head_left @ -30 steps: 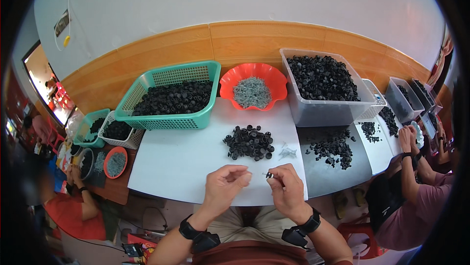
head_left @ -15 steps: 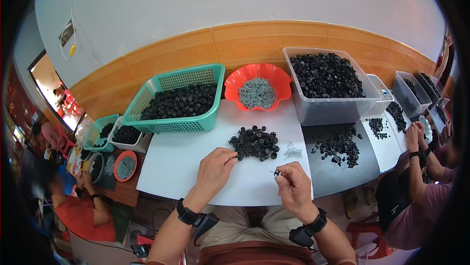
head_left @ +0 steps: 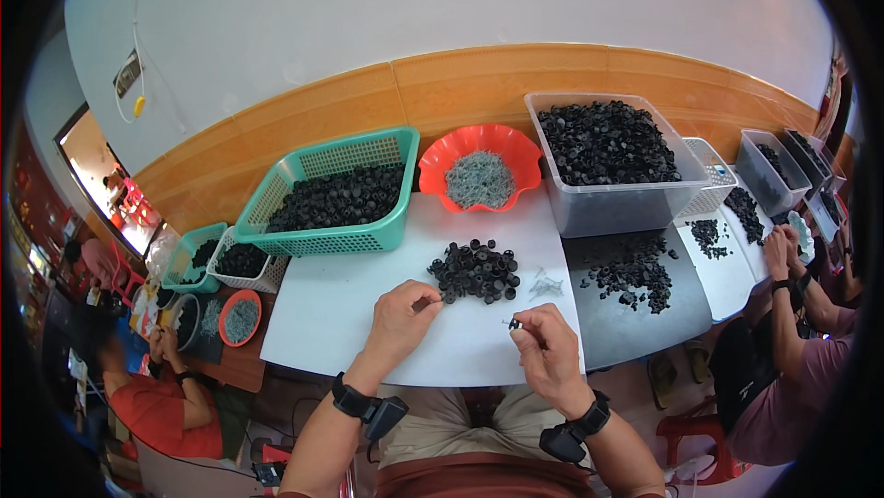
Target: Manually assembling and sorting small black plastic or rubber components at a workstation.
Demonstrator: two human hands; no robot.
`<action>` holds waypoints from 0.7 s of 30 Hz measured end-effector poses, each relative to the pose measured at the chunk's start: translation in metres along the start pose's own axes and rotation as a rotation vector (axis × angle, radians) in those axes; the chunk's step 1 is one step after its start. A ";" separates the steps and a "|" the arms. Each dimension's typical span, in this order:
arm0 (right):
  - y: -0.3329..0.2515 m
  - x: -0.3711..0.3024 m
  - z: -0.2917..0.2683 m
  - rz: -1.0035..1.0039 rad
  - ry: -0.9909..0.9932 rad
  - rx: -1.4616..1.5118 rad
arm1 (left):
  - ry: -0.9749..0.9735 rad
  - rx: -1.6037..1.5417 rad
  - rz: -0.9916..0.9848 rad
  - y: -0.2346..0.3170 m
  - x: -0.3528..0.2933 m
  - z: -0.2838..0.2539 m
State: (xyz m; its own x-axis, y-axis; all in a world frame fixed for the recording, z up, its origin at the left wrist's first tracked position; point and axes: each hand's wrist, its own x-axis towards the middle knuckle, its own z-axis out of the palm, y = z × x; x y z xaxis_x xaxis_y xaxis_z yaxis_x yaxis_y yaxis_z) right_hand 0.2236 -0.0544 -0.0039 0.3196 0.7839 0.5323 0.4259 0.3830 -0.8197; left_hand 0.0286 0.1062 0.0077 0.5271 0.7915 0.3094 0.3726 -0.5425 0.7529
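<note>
On the white board point(head_left: 331, 314) in front of me lies a pile of small round black plastic caps point(head_left: 474, 270). My left hand point(head_left: 402, 321) is at the pile's near left edge, thumb and fingertips pinched together. A dark piece shows by those fingertips, but I cannot make out whether it is held. Just right of the pile, my right hand point(head_left: 549, 343) pinches a black cap point(head_left: 514, 323) with a thin metal pin sticking out to the left. A few loose silvery screws or nails point(head_left: 546, 286) lie beyond that hand.
Behind the pile stand a green basket point(head_left: 401, 218) of black caps, a red scalloped bowl point(head_left: 525, 153) of metal screws or nails, and a clear bin point(head_left: 617, 208) of black parts. A dark board point(head_left: 599, 332) with scattered black pieces adjoins on the right. People work at both sides.
The left hand's thumb and fingers now form a rounder pinch at the pile's edge. My right hand keeps its hold on the cap. The whole view has shifted slightly.
</note>
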 end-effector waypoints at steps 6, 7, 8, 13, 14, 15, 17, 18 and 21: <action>-0.004 0.001 0.003 0.063 0.063 0.060 | -0.003 -0.025 -0.052 0.004 -0.002 -0.002; -0.002 0.001 0.003 0.062 0.065 0.057 | 0.011 -0.045 -0.033 0.004 -0.002 -0.001; 0.000 0.000 0.003 0.066 0.074 0.072 | 0.011 -0.047 -0.030 0.004 -0.002 0.000; 0.004 0.000 0.004 0.094 0.095 0.107 | -0.028 0.044 0.019 0.005 -0.001 -0.001; 0.006 0.000 0.005 0.104 0.104 0.127 | -0.030 0.040 0.022 0.005 -0.001 -0.001; 0.007 0.000 0.005 0.113 0.114 0.146 | -0.023 0.046 0.025 0.006 -0.001 -0.001; 0.005 0.000 0.005 0.122 0.124 0.157 | -0.018 0.050 0.029 0.006 -0.002 -0.001; 0.004 0.001 0.005 0.130 0.132 0.172 | -0.020 0.058 0.025 0.007 -0.002 -0.002; 0.002 0.000 0.004 0.157 0.122 0.175 | -0.004 0.087 0.064 0.009 -0.005 0.000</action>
State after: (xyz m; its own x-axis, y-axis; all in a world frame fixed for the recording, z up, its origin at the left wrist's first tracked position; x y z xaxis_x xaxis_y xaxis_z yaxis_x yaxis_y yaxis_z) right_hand 0.2208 -0.0513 -0.0062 0.4748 0.7795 0.4085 0.2131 0.3485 -0.9128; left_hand 0.0293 0.0969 0.0130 0.5548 0.7534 0.3529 0.4026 -0.6144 0.6786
